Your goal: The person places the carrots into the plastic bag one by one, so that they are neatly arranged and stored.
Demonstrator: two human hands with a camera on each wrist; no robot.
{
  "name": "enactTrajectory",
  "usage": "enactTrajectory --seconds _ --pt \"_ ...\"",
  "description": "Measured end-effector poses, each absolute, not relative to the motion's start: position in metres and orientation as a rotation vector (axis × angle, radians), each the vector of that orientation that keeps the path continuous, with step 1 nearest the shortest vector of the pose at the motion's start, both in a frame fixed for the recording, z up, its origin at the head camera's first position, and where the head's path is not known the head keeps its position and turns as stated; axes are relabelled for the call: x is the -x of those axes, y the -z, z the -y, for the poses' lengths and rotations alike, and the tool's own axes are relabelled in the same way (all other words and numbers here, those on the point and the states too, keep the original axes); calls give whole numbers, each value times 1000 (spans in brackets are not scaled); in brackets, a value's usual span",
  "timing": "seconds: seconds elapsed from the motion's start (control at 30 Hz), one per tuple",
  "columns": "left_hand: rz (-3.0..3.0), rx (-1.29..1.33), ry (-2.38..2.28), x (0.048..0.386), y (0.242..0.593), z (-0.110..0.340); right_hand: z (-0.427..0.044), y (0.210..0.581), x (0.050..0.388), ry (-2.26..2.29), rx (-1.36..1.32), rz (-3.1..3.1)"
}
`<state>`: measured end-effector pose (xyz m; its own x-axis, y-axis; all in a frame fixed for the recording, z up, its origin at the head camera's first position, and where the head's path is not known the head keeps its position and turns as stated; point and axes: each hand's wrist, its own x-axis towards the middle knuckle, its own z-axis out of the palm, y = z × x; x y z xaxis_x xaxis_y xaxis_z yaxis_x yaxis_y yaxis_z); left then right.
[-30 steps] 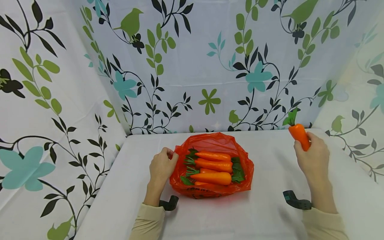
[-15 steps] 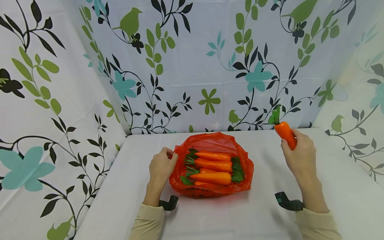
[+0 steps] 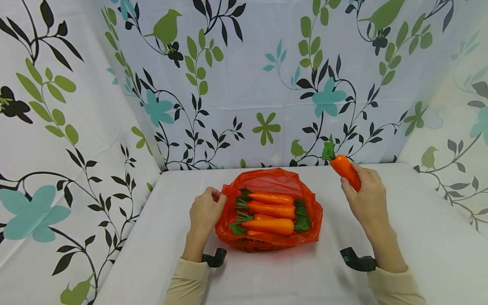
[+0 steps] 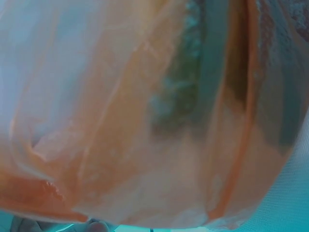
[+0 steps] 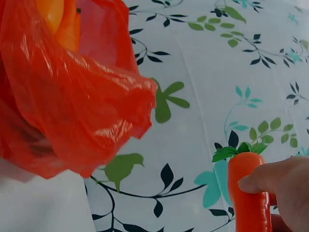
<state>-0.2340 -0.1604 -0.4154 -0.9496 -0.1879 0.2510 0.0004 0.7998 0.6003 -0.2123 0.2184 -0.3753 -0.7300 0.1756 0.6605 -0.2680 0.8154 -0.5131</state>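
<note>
In the head view my right hand (image 3: 367,199) grips an orange carrot (image 3: 345,170) above the table's right side, its green leafy top tilted up and left. The right wrist view shows the thumb laid along that carrot (image 5: 247,193). An opened red plastic bag (image 3: 280,180) sits mid-table with several carrots (image 3: 270,210) and dark green leaves (image 3: 302,216) inside. At the bag's left rim, my left hand (image 3: 206,209) pinches the plastic between thumb and curled fingers. The bag's side (image 4: 135,179) fills most of the left wrist view, blurred.
A white table (image 3: 267,275) lies under the bag. Behind and beside it hangs a patterned cloth (image 3: 236,84) with leaves, flowers and birds. A black wrist-worn device sits below each hand, the right one (image 3: 358,259) standing out to the left.
My right hand has moved left with the carrot, coming closer to the bag. The left hand and the bag have stayed where they were.
</note>
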Motion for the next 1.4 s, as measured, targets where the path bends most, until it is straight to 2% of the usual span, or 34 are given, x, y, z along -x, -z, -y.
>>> enactTrajectory --seconds 0.9,1.4 --pt "2684 -135 909 234 415 161 -155 382 203 -731 -409 2244" --pt "2683 -138 907 234 415 161 -120 400 199 -616 -586 2251"
